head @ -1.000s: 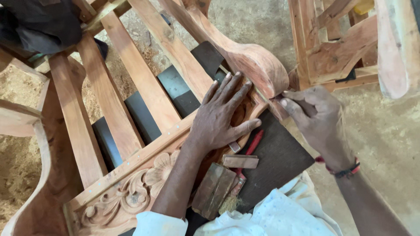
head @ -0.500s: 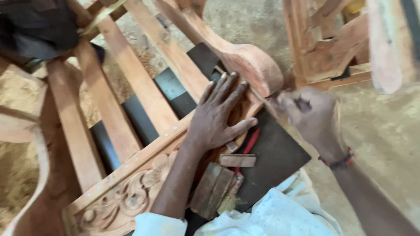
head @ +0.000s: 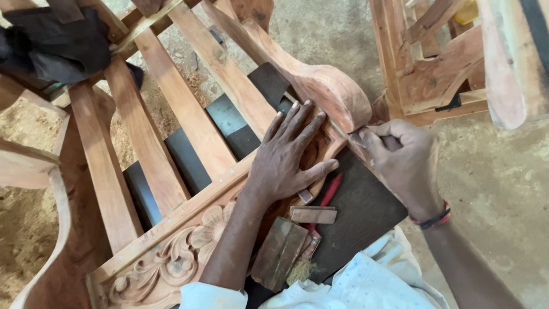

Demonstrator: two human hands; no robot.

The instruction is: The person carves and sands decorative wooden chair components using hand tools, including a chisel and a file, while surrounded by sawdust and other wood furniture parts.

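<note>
My left hand (head: 289,154) lies flat, fingers spread, on the front corner of a bare wooden chair frame (head: 189,123), just beside its curved armrest (head: 329,86). My right hand (head: 403,160) is closed around a small tool or scrap whose tip meets the wood under the armrest's end; the thing itself is mostly hidden in the fist. A carved floral rail (head: 171,260) runs along the frame's near edge.
A dark board (head: 363,220) lies under the corner with a red-handled tool (head: 327,194), small wood blocks (head: 311,214) and a brush on it. Another wooden frame (head: 434,63) stands at upper right. Dark cloth (head: 54,43) hangs upper left. Sawdust covers the floor.
Both hands stay at the same corner. The right hand has shifted slightly along the joint under the armrest; the view moved a little.
</note>
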